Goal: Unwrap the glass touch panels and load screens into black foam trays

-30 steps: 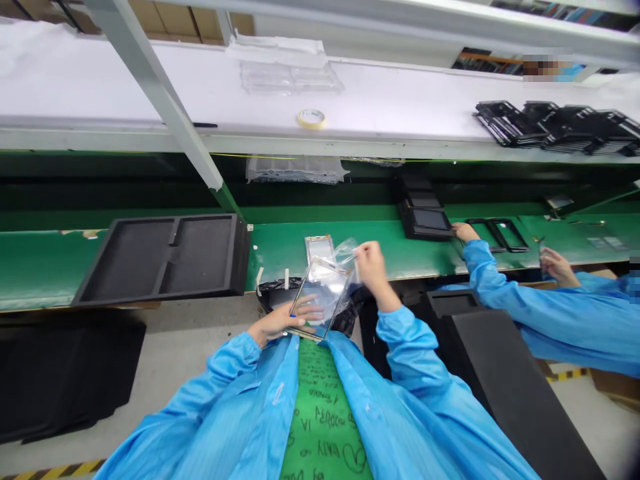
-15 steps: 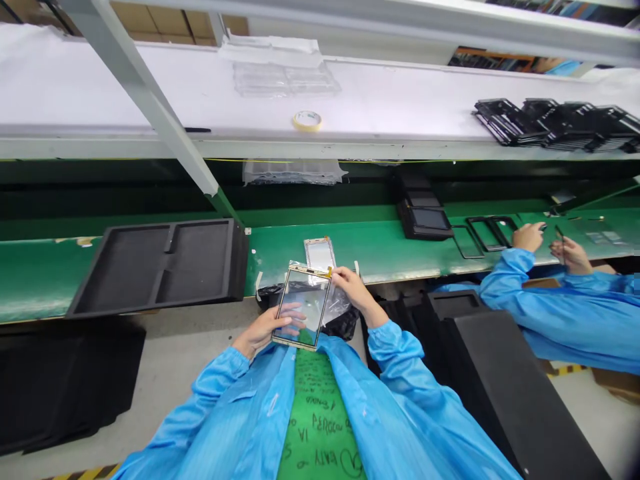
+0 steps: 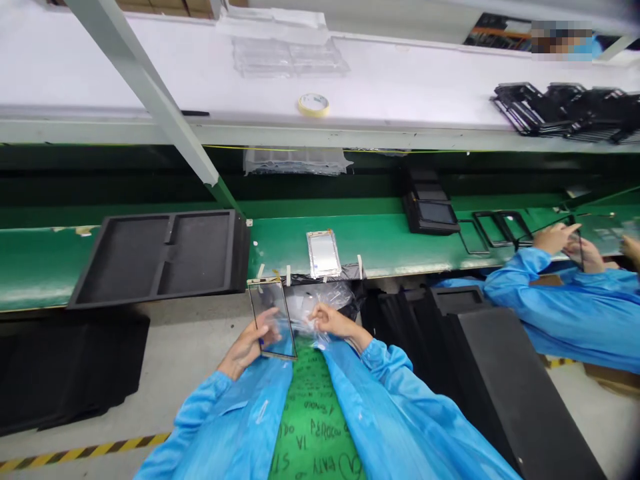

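My left hand (image 3: 249, 343) is closed around the lower left edge of a clear touch-screen panel (image 3: 269, 297) with a dark border and a gold flex tab on top. The fingers show through the glass. Beside it, my right hand (image 3: 334, 321) pinches a crumpled, transparent plastic film (image 3: 306, 325), apart from the panel. Below the bench edge hangs a black plastic bag (image 3: 354, 272), with clear film in its mouth. Another panel (image 3: 324, 253), pale and framed, lies on the green bench just beyond my hands.
A black divided tray (image 3: 133, 260) sits left on the green bench (image 3: 280, 230). Tall black foam pieces (image 3: 520, 373) stand at my right. A co-worker's hands (image 3: 555, 238) handle a black frame nearby. Tape (image 3: 313, 105) and stacked black frames (image 3: 535, 110) rest on the shelf.
The panel has moved left and tilted the other way in my left hand. My right hand has left its top corner, come down, and now holds clear film.
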